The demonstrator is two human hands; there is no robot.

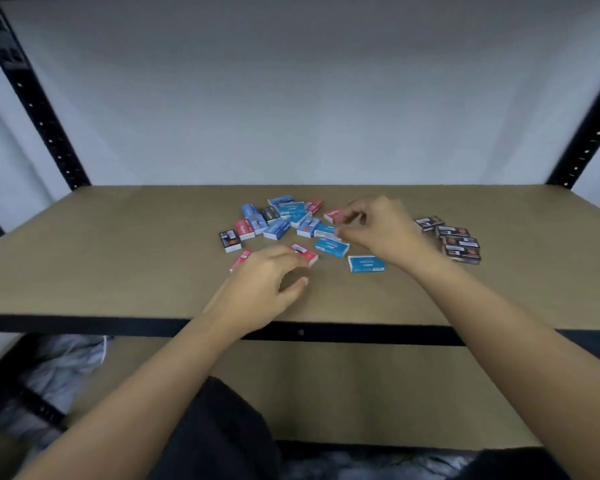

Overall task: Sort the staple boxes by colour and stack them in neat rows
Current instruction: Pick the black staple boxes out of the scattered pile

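right hand [378, 227] pinches a red box [333, 215] at the pile's [284, 218] 3 o'clock, while the left hand's [262, 282] loosely curled fingers [286, 255] touch a second red box [307, 255] at 6 o'clock.

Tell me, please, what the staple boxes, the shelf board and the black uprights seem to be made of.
Staple boxes: likely thin printed cardboard; crisp edges, white unprinted sides; gloss too blurred to judge.
Shelf board: probably fibreboard or particleboard, matte tan; flat, no grain visible.
Uprights: apparently black-painted metal; rows of punched holes.
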